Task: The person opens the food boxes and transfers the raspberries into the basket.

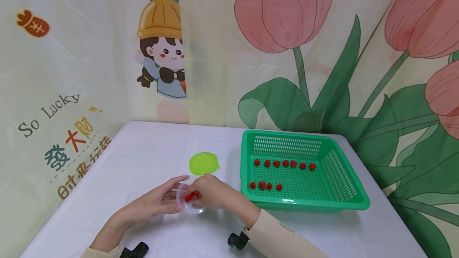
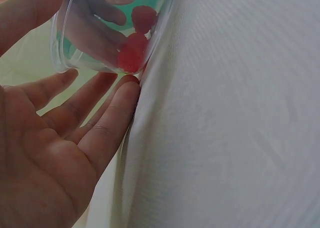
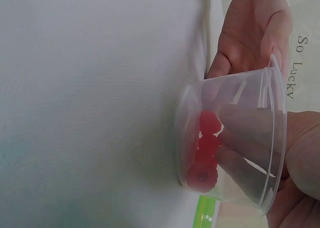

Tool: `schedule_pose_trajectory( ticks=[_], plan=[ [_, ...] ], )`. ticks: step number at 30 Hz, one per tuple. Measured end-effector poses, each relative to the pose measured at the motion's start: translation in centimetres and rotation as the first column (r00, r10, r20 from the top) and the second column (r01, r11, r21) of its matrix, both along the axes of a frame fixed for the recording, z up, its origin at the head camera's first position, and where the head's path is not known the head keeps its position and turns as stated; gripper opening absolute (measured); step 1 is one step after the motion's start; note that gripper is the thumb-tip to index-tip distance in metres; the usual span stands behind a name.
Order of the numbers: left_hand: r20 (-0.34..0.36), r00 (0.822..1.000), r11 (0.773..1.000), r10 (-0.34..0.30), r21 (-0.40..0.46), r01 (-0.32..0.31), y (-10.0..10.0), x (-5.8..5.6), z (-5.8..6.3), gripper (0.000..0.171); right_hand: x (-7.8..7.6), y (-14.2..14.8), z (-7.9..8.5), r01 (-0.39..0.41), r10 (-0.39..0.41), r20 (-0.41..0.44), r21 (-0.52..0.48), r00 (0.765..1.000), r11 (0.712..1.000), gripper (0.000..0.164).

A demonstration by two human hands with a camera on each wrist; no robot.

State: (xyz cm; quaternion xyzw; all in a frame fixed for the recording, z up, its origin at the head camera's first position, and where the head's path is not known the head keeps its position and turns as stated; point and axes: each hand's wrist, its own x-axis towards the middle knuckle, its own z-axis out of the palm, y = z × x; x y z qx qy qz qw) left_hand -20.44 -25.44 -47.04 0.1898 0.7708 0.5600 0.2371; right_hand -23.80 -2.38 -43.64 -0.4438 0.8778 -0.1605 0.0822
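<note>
A clear plastic cup stands tilted on the table with several red raspberries at its bottom. My left hand holds the cup from the left, thumb on the near side and fingers on the far side. My right hand reaches into the cup from above. Through the wall in the right wrist view, its fingertips touch the raspberries; whether they pinch one is not clear. A bright green lid lies flat just behind the cup.
A green perforated basket stands right of the cup, holding two rows of raspberries. The white tablecloth covers the table, which meets a printed backdrop at the back. Black wrist cameras sit near both sleeves.
</note>
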Motion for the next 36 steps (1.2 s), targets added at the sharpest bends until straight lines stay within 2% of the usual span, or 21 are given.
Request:
schedule_pose_trajectory(
  ticks=[7, 22, 29, 36],
  plan=[
    [0.016, 1.0, 1.0, 0.006, -0.008, -0.006, -0.1, 0.1, 0.0, 0.076, 0.1, -0.4, 0.2, -0.006, 0.005, 0.018, 0.026, 1.0, 1.0, 0.029],
    [0.008, 1.0, 1.0, -0.005, -0.002, 0.005, 0.0, 0.0, -0.1, 0.074, 0.1, -0.9, 0.2, -0.022, 0.022, -0.012, 0.021, 1.0, 1.0, 0.021],
    [0.012, 1.0, 1.0, -0.002, -0.008, 0.002, 0.0, 0.0, -0.1, 0.076, 0.0, -1.1, 0.0, -0.008, 0.008, 0.001, 0.035, 1.0, 0.999, 0.023],
    [0.011, 1.0, 1.0, 0.005, -0.022, -0.005, 0.0, 0.0, -0.1, 0.076, -0.1, -1.3, -0.2, -0.012, 0.012, -0.013, 0.026, 1.0, 1.0, 0.013]
  ],
)
